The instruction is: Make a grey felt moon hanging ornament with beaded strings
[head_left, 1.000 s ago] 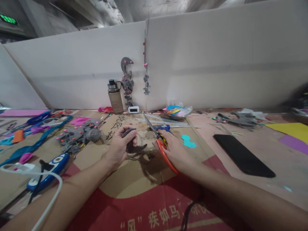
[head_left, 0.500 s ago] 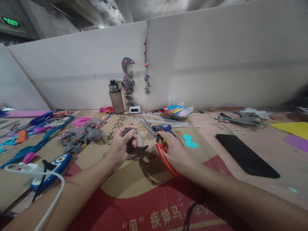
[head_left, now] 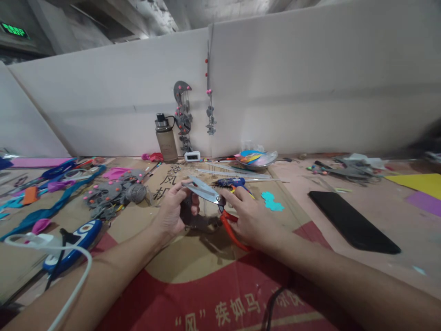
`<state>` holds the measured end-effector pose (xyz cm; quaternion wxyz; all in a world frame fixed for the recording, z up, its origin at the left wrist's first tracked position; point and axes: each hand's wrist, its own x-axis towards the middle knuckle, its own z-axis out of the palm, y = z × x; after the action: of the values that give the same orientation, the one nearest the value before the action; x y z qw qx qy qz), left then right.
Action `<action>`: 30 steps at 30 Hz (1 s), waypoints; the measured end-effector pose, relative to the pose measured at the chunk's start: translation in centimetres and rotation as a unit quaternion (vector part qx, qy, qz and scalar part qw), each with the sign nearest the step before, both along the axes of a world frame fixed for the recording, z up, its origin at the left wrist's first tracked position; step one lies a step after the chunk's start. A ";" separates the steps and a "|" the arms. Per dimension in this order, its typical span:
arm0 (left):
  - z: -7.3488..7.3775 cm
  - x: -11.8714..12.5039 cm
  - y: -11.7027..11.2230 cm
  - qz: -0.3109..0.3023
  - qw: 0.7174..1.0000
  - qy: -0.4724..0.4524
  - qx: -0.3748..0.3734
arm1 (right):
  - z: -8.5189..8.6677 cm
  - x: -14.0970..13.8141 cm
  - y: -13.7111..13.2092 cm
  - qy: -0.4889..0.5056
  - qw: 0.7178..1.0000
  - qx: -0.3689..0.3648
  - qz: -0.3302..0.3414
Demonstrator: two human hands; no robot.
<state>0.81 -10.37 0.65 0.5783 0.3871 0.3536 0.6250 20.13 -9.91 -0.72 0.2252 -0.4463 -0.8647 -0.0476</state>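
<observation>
A dark grey piece that looks like felt (head_left: 186,212) is gripped in my left hand (head_left: 171,210), fingers curled round it. My right hand (head_left: 253,219) is closed on a pair of scissors (head_left: 206,191) with red handles. The blades are parted and slant up to the left, reaching over the felt to the fingers of my left hand. Part of the felt is hidden behind the blades and fingers. Just beyond my right hand lies a blue glue gun (head_left: 236,181), partly covered.
Grey felt pieces with pink dots (head_left: 113,191) and grey yarn (head_left: 136,193) lie to the left. A blue eye-patterned object (head_left: 77,243) and white cable (head_left: 87,262) are near my left forearm. A black phone (head_left: 351,223) is at right; a bottle (head_left: 166,142) stands behind.
The scissors have swung from pointing up and away to slanting left over the felt piece. The felt's pointed end, clear to see before, is now lower and partly hidden.
</observation>
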 end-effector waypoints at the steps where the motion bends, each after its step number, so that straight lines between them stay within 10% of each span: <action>1: 0.0 0.0 0.0 -0.002 1.000 0.002 -0.001 | -0.1 0.0 0.1 -0.003 1.000 0.003 -0.001; 30: -0.6 -0.2 0.1 -0.066 0.997 -0.024 -0.006 | -0.4 0.3 0.2 -0.001 0.999 0.006 0.034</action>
<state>0.57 -10.31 0.07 0.6290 0.3917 0.3167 0.5922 20.41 -9.69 -1.16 0.2287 -0.4155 -0.8792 -0.0454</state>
